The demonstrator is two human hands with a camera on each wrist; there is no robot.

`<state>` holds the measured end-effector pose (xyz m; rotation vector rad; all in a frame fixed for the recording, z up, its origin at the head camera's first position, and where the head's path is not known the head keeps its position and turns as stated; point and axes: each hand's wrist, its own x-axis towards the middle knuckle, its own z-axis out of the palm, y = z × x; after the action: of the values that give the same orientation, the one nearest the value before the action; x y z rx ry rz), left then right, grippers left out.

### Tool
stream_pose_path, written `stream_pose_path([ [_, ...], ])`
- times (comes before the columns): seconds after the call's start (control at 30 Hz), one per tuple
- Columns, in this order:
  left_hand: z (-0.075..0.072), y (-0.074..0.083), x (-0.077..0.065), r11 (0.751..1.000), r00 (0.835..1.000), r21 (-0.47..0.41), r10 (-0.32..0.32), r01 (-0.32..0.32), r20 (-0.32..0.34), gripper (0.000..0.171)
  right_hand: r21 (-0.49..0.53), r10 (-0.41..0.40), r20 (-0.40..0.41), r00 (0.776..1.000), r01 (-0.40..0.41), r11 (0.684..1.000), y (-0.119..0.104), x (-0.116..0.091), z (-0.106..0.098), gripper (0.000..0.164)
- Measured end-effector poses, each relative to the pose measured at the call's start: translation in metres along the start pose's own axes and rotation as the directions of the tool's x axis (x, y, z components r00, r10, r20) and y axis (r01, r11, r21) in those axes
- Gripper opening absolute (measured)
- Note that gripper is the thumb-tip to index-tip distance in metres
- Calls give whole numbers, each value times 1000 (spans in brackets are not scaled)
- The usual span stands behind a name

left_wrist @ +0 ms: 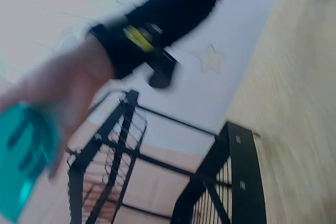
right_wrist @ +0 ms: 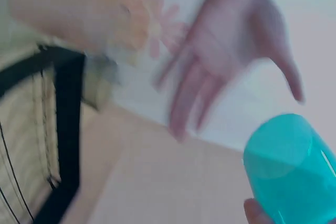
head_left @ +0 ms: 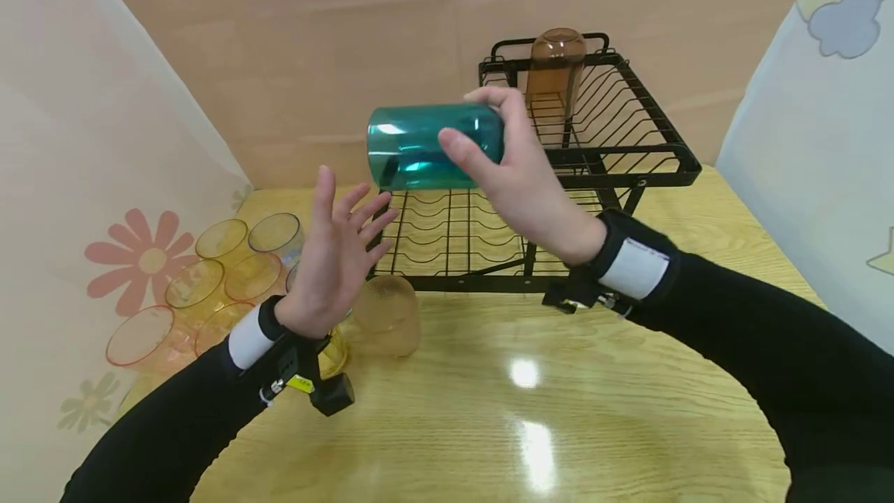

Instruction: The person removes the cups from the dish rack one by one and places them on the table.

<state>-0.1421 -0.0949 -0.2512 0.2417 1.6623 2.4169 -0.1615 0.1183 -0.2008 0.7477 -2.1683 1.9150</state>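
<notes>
My right hand (head_left: 520, 169) grips a teal see-through cup (head_left: 419, 146) near its base end, with the thumb across the near side. The cup lies sideways in the air above the rack's lower tier, its open mouth toward the left. My left hand (head_left: 331, 262) is held up just below and left of that mouth, fingers spread and nothing in it. In the right wrist view the left hand (right_wrist: 226, 45) appears blurred, apart from the teal cup (right_wrist: 294, 166). The left wrist view catches the right hand (left_wrist: 63, 87) around the cup (left_wrist: 16, 161).
A black two-tier dish rack (head_left: 475, 283) stands at the back of the wooden table (head_left: 447, 425). Upside down on its upper tier is a brown cup (head_left: 556, 72). Several tinted cups (head_left: 140, 336) cluster at the left; a pale orange cup (head_left: 391, 320) stands before the rack.
</notes>
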Motion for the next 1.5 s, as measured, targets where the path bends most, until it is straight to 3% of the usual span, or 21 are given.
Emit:
stream_pose_path([
  [0.1, 5, -1, 0, 995, 1000, -96, 6, -4, 24, 92, 22, -6, 25, 1000, 5, 1000, 19, -9, 16, 45],
  [0.23, 10, -3, 4, 991, 998, -127, 48, -42, 37, 83, 0, -35, 46, 998, 35, 999, 40, -21, 31, 51],
  [0.5, 17, -10, 8, 992, 990, -112, 47, -62, -134, 46, -109, -216, 48, 975, 220, 969, 62, -32, 51, 58],
  [0.63, 16, -13, 7, 996, 983, -69, 46, -59, -178, 38, -176, -264, 38, 964, 266, 948, 65, -35, 56, 64],
  [0.77, 12, -16, 2, 999, 980, -24, 28, -33, -195, 38, -236, -252, 96, 963, 268, 934, 64, -41, 54, 66],
  [0.87, 10, -18, -2, 1000, 982, 7, 23, -22, -185, 40, -298, -243, 180, 953, 288, 910, 57, -46, 45, 59],
  [0.97, 10, -20, -5, 998, 987, 58, 12, -3, -160, 44, -337, -264, 274, 925, 349, 874, 47, -50, 30, 48],
  [1.07, 11, -22, -9, 986, 994, 164, -4, 23, -111, 50, -361, -319, 354, 879, 444, 820, 34, -52, 12, 42],
  [1.17, 13, -27, -11, 950, 999, 312, -19, 32, -44, 52, -377, -364, 420, 831, 525, 763, 23, -49, -6, 50],
  [1.27, 15, -33, -12, 895, 998, 444, -59, 42, 26, 51, -413, -366, 483, 796, 576, 706, 16, -45, -21, 54],
  [1.37, 19, -41, -11, 815, 991, 578, -109, 42, 81, 49, -468, -316, 553, 771, 602, 647, 10, -42, -33, 50],
  [1.43, 21, -46, -9, 754, 984, 657, -120, 5, 130, 47, -510, -271, 589, 762, 610, 607, 6, -39, -40, 49],
  [1.5, 25, -51, -7, 668, 977, 742, -119, -53, 176, 47, -548, -231, 609, 759, 614, 568, 1, -36, -47, 48],
])
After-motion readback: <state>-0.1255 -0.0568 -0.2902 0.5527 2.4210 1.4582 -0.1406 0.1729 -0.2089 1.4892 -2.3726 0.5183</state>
